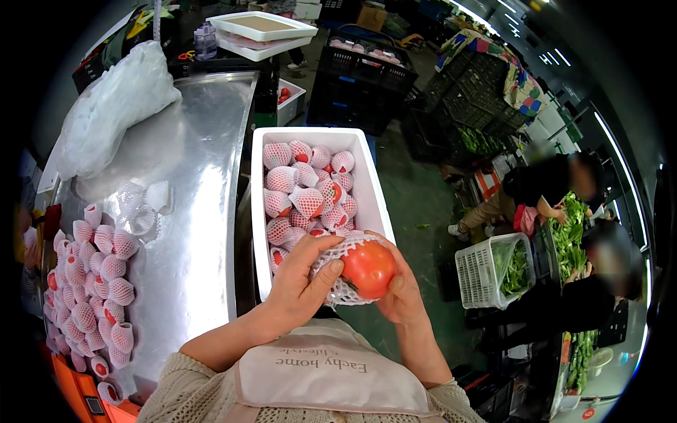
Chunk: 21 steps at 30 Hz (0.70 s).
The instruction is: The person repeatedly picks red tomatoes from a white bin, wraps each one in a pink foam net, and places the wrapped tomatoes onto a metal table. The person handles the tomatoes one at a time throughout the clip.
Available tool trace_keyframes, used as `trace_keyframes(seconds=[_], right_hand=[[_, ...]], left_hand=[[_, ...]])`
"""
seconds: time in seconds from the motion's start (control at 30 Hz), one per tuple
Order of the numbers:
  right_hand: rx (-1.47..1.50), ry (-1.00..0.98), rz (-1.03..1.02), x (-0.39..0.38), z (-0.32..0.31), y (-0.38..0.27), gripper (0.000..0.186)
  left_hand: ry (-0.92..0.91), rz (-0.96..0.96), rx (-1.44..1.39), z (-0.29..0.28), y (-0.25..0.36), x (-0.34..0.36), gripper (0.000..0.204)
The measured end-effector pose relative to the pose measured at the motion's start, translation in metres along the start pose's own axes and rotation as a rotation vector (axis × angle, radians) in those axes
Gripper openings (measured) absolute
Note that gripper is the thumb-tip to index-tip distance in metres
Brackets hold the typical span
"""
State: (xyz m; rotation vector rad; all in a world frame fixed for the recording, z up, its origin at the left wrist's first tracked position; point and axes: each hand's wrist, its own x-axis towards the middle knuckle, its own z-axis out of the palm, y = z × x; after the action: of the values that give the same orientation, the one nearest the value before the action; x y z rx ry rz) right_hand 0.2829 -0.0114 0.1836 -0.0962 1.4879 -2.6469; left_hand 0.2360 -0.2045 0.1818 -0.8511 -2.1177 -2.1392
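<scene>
A large red tomato (371, 270) is between my two hands, low over the near end of a white foam box (379, 194). White foam net sleeve (345, 295) covers its left side, and the right side is bare. My left hand (302, 276) pinches the sleeve, thumb and fingers closed on it. Around the tomato's right side curl the fingers of my right hand (403, 285). Inside the box, several tomatoes in foam nets (308, 201) are piled together.
To the left, a steel table (187, 183) bears a heap of netted tomatoes (88, 282), loose foam nets (143, 208) and a large plastic bag (116, 106). Black crates (360, 88) stand beyond the box. At right, two people sort greens beside a white basket (486, 271).
</scene>
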Motion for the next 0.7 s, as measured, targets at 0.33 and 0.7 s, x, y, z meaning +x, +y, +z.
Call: trace_keyframes(seconds=[0.33, 0.7], right_hand=[[0.11, -0.038, 0.059, 0.002, -0.008, 0.01, 0.097], [-0.2, 0.004, -0.043, 0.004, -0.008, -0.005, 0.1]], left_hand=[[-0.045, -0.235, -0.137, -0.006, 0.007, -0.001, 0.031], [-0.024, -0.246, -0.307, -0.005, 0.001, 0.001, 0.037]])
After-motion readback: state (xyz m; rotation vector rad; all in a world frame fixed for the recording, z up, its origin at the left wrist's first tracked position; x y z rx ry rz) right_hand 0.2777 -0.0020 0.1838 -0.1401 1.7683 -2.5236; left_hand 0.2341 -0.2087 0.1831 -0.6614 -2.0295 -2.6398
